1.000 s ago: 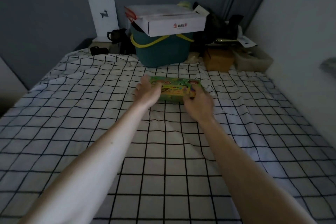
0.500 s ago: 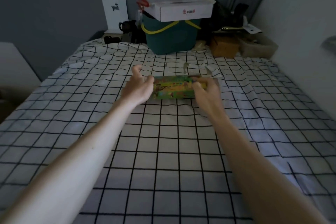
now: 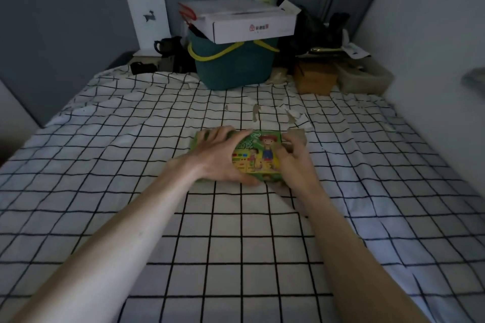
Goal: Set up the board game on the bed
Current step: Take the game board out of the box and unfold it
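Note:
A small green board game box (image 3: 258, 156) with cartoon figures on its lid lies flat on the checked bed sheet (image 3: 236, 238), in the middle of the bed. My left hand (image 3: 220, 157) lies over the box's left half, fingers spread across the lid and thumb at the near edge. My right hand (image 3: 292, 160) grips the box's right end, with its fingers curled over the lid.
At the head of the bed stand a teal basket (image 3: 233, 65) with a white carton (image 3: 244, 19) on top, a brown box (image 3: 315, 78) and a clear tub (image 3: 364, 77). Torn paper scraps (image 3: 292, 115) lie just beyond the game box. A white wall runs along the right.
The box has come toward me and now lies flat with its lid up. My left hand has moved from the box's left end onto its top.

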